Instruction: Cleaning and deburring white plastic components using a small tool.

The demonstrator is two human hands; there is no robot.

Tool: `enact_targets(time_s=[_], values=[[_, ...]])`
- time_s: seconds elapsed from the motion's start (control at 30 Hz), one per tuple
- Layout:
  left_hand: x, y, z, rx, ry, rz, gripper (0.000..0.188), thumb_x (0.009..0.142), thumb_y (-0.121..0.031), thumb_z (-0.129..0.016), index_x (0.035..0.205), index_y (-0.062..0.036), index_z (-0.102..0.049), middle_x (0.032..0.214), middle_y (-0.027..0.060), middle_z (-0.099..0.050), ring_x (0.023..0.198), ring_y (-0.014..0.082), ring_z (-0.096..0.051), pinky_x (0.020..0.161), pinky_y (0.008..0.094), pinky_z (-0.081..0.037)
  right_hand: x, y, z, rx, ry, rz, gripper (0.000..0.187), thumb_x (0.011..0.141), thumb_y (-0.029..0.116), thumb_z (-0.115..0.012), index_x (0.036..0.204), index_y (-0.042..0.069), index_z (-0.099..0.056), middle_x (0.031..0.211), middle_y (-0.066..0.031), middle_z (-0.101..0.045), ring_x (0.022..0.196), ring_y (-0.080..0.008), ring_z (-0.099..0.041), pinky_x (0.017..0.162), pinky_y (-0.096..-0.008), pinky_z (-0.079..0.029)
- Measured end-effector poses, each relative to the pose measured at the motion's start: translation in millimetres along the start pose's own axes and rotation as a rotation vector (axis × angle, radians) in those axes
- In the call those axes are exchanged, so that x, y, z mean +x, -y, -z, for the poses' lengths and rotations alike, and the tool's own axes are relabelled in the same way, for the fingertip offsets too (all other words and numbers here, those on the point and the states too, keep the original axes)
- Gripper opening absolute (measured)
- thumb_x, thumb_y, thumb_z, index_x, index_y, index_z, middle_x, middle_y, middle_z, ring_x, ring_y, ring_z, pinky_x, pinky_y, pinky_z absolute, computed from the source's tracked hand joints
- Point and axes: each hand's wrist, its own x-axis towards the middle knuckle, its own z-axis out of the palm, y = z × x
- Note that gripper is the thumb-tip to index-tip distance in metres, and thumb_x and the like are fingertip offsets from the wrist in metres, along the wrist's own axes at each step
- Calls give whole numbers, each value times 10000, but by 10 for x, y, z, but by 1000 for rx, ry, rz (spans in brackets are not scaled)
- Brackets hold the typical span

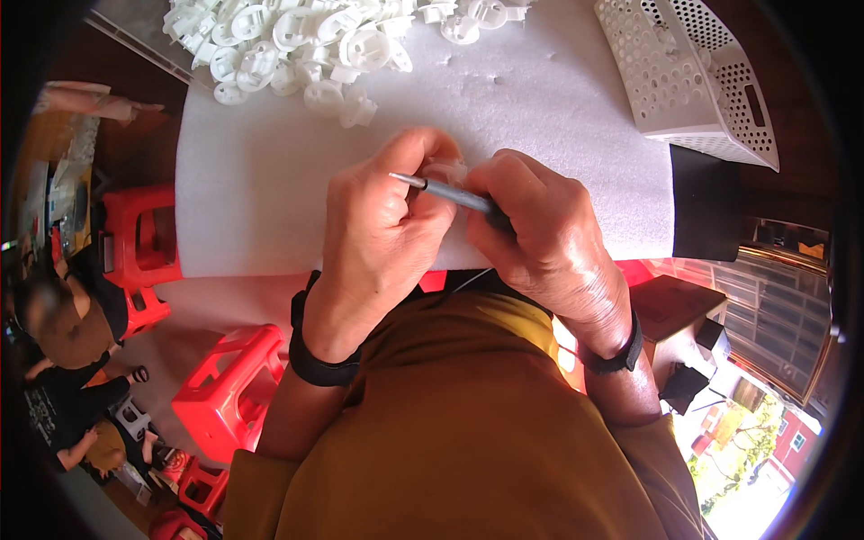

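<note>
Above the near part of the white-covered table [576, 108], my left hand [382, 211] is closed with its fingers curled round a small white plastic part [445, 171], mostly hidden by the fingers. My right hand [544, 216] grips a slim grey pen-shaped tool [450, 193] with a dark rear end. Its narrow metal tip points left and passes across my left thumb and fingers. What kind of tool it is I cannot make out. Beyond my hands lies a heap of round white plastic parts [297, 45], with a few scattered pieces to its right.
A white perforated basket [648, 81] holding some white pieces stands at the far right. Red plastic stools [229, 382] are on the floor to the left, where other people sit. A brown box-like piece of furniture [670, 310] stands at right.
</note>
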Motion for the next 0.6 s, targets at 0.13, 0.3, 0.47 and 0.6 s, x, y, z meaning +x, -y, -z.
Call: enact_targets(time_s=[0.13, 0.3, 0.47, 0.6], values=[[-56, -131, 1, -162, -9, 61, 135, 847, 20, -526, 973, 21, -577, 750, 51, -622, 616, 61, -550, 554, 233, -487, 2, -23, 69, 62, 50, -97, 169, 771, 8, -637, 909, 19, -541, 791, -152, -573, 700, -369, -591, 593, -412, -486], [-17, -190, 34, -175, 36, 148, 107, 877, -35, -527, 958, 22, -568, 743, 40, -604, 610, 58, -548, 544, 231, -498, 3, -29, 61, 97, 61, -138, 157, 777, 14, -640, 898, 26, -541, 787, -148, -576, 706, -357, -601, 594, -409, -487], [42, -133, 37, -122, 43, 178, 82, 870, -42, -553, 937, 5, -558, 687, 17, -569, 609, 47, -531, 531, 248, -487, 10, -16, 18, -48, 57, -15, 169, 767, 4, -649, 906, 27, -555, 759, -131, -569, 663, -318, -589, 566, -377, -473], [44, -7, 4, 197, 11, -85, 97, 829, -6, -569, 922, -10, -542, 638, 109, -554, 546, 188, -576, 522, 337, -470, -5, -35, 3, -55, 63, -9, 193, 757, -18, -647, 930, 23, -573, 745, -125, -570, 637, -293, -577, 559, -351, -453]])
